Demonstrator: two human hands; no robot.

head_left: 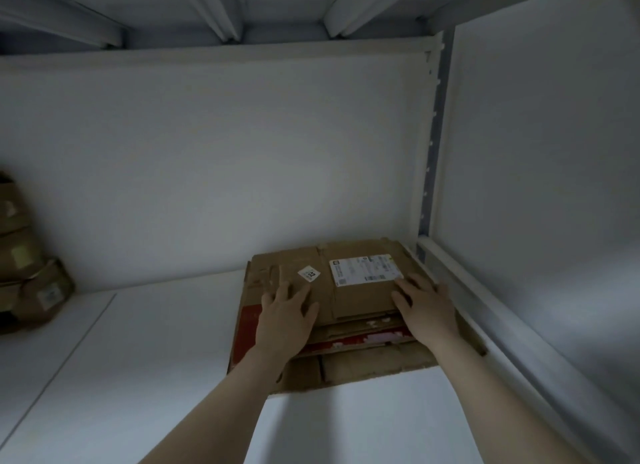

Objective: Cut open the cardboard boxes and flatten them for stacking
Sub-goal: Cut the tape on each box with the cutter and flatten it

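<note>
From the head view, a pile of flattened brown cardboard boxes (363,366) lies on a white shelf (138,377), pushed into its far right corner against the white back panel (207,169) and just beside the white perforated upright post (431,152). The top brown flattened sheet (356,297) carries a white rectangular shipping label (365,269) and a small white diamond sticker marked "02" (309,274). A red printed cardboard layer (247,325) shows beneath it at the left and near edges.

The left hand (285,320) rests palm down on the top sheet, fingers spread and straight, holding nothing. The right hand (427,311) lies flat on the sheet's right side, fingers straight, fingertips touching the label's near corner.

At the far left of the shelf, well apart from the pile, stand stacked brown cardboard boxes (27,276), not flattened.
</note>
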